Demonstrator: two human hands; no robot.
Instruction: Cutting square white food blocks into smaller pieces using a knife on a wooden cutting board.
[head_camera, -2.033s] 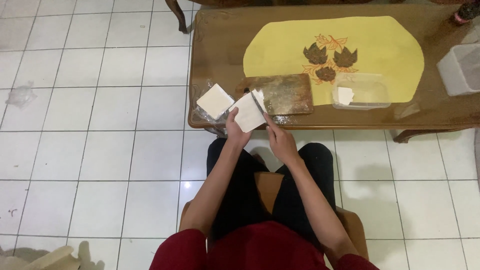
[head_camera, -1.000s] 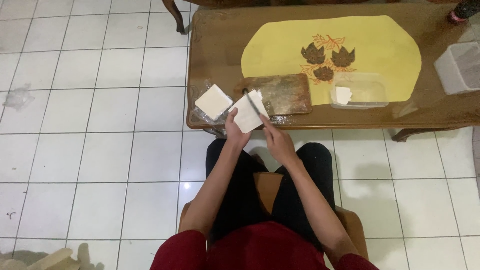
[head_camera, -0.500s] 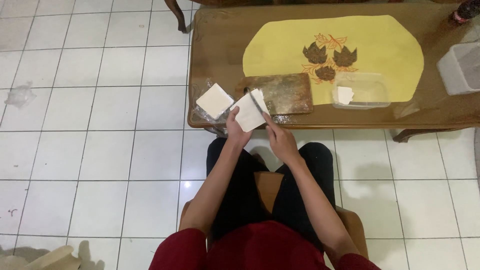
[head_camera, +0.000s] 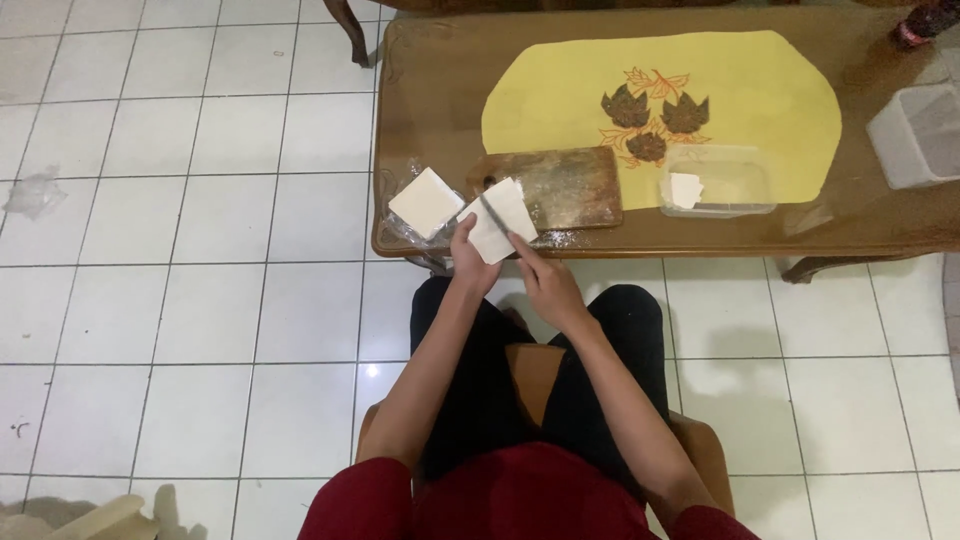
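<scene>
Wooden table (head_camera: 440, 80) | left hand (head_camera: 472, 262) grips white slab (head_camera: 500, 222) | right hand (head_camera: 545, 282) closed on knife (head_camera: 495, 214)

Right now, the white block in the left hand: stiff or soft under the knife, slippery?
The white block keeps its flat square shape while held by one edge in the left hand, so probably firm, not floppy. The knife in the right hand appears to sink in, so likely soft enough to crumble. Slipperiness is unclear.

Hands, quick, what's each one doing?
Left hand: closed, holding a white block.
Right hand: closed on a knife cutting it.
</scene>
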